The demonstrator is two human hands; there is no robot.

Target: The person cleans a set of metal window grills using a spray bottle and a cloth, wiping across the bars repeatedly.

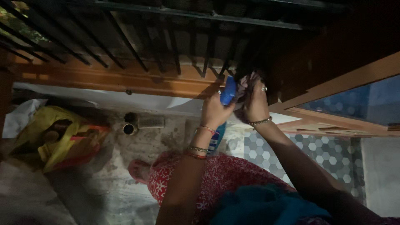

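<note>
My left hand [214, 110] grips a blue spray bottle [227, 93], its blue head up near the window grille and its body running down past my wrist. My right hand [255, 102], with a ring and a bracelet, presses a crumpled cloth [246, 83] against the lower end of the black metal window bars [171, 46]. Both hands are side by side at the wooden window frame [125, 79]. The cloth is mostly hidden in shadow.
An open wooden window shutter with glass [354, 104] juts out on the right. Below, a yellow and orange bag [62, 137] lies on the floor at the left, next to a small round drain pipe [129, 128]. Hexagon-patterned tiles [325, 154] cover the floor at the right.
</note>
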